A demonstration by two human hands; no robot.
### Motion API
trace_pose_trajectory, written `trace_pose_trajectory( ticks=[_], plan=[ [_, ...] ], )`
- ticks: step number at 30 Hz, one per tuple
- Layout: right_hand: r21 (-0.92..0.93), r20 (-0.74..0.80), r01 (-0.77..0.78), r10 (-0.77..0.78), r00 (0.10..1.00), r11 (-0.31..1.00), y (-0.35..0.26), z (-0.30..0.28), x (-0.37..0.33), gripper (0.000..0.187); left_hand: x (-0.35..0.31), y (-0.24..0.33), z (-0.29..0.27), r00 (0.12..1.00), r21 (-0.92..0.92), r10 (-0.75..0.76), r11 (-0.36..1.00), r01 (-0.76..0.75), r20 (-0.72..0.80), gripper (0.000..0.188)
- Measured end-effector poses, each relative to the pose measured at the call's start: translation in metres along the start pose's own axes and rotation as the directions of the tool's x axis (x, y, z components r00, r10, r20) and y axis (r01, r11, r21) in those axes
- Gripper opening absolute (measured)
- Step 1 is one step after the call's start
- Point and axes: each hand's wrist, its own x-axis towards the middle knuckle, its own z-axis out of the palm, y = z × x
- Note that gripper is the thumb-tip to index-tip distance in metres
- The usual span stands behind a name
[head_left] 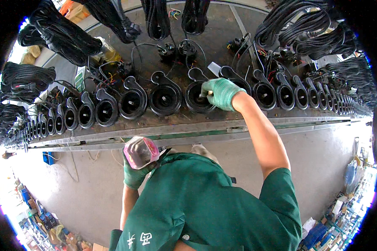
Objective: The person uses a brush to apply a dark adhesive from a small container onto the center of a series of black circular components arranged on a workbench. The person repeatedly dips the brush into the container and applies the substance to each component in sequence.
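A row of round black plastic housings with curved necks (165,98) lies along the bench, each with a pale post in its middle. My right hand (224,93), in a green knit glove, reaches over one black housing (193,105) with its fingers drawn together at the centre. Something small and pale shows by the fingertips, too small to name. Low at the bench's front edge, my left hand (135,175), gloved alike, is closed around a clear plastic container with pink patches (141,152). What the container holds cannot be made out.
Bundles of coiled black cable (156,19) hang or lie behind the housings, with plugs (167,51) and loose wires. A yellowish bottle (109,53) stands at the back left. The bench's metal edge (188,127) runs across; a blue box (48,157) sits below it.
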Motion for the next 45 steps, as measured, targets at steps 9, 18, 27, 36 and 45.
trace_pose_trajectory(
  ticks=[9,18,27,36,45],
  plan=[
    [0.529,-0.418,0.077,0.181,0.890,0.845,0.022,-0.052,-0.107,0.016,-0.003,0.017,0.031,1.000,0.015,0.006,1.000,-0.006,0.002,0.087],
    [0.563,-0.404,-0.253,0.529,0.746,0.787,0.046,-0.031,-0.142,0.017,0.027,0.013,0.019,0.981,0.193,0.066,0.976,-0.102,0.184,0.089],
    [0.590,-0.227,-0.331,0.545,0.807,0.736,0.039,-0.024,-0.067,0.024,0.040,-0.037,0.003,0.936,0.080,0.130,0.983,-0.164,0.327,0.107],
    [0.427,-0.094,-0.463,0.547,0.832,0.777,0.025,-0.024,-0.069,0.019,0.037,-0.038,0.001,0.978,-0.265,-0.004,0.962,0.061,0.211,0.089],
    [0.154,-0.280,-0.159,0.197,0.939,0.975,0.073,-0.023,-0.070,0.015,0.037,-0.035,0.043,0.960,-0.149,0.106,0.986,-0.069,0.259,0.092]
  ],
)
